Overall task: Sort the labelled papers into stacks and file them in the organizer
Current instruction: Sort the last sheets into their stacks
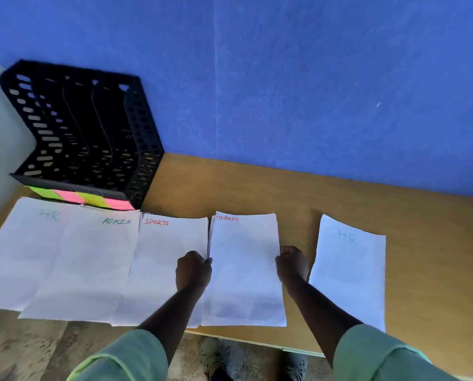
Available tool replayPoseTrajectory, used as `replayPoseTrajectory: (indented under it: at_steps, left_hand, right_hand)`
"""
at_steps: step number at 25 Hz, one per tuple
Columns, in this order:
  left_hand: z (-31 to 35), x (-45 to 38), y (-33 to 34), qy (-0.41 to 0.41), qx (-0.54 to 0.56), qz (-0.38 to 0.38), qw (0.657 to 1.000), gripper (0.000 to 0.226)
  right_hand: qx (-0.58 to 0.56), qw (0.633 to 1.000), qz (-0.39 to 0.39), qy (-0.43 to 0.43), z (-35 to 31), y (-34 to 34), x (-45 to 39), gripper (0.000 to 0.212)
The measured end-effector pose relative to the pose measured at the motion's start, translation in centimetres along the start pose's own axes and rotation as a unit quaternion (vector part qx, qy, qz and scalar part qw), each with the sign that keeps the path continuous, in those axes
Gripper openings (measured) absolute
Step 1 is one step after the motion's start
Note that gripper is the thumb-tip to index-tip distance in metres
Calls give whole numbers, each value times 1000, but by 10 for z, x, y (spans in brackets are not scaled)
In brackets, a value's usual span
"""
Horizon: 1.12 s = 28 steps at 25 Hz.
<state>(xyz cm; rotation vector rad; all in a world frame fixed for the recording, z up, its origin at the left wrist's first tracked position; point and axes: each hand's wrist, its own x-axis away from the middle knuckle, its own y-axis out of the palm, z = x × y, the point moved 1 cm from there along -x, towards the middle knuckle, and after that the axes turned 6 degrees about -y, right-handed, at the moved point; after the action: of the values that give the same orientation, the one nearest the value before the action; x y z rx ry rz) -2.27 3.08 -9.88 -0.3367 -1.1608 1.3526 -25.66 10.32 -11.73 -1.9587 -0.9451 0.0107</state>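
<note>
White papers lie in a row on the wooden table [436,243]. From the left they read HR [23,251], ADMIN [92,259], SPORTS [166,243], FINANCE [245,265], and a separate HR sheet [348,270] at the right. The FINANCE stack holds several sheets. My left hand [193,270] grips its left edge and my right hand [292,264] grips its right edge. A black organizer [144,138] with several slots stands at the back left, with green and pink sticky labels [81,198] along its front.
A blue wall [312,78] backs the table. The table's front edge [257,343] runs below the papers, which overhang it at the left. My shoes [219,358] and a patterned floor show beneath.
</note>
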Motion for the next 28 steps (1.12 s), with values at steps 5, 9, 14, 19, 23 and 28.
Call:
replayPoseTrajectory:
  at_steps: [5, 9, 14, 19, 23, 28]
  left_hand:
    - [-3, -1, 1, 21, -19, 0, 1000, 23]
    - [13, 10, 16, 99, -25, -32, 994, 19]
    - [53, 47, 56, 181, -55, -114, 975, 12]
    - [114, 100, 116, 200, -76, -226, 950, 20]
    - [144, 143, 162, 170, -111, -310, 929, 60]
    - [147, 151, 177, 57, -44, -287, 955, 63]
  right_hand:
    - [-36, 996, 77, -9, 11, -16, 3, 25]
    - [-34, 989, 145, 25, 44, -47, 2, 25]
    - [-4, 987, 152, 48, 99, -87, 1, 23]
    - [79, 986, 90, 118, 146, -127, -2, 43]
    - [109, 986, 37, 122, 180, -147, -4, 62]
    - [-5, 990, 35, 137, 195, -160, -17, 58]
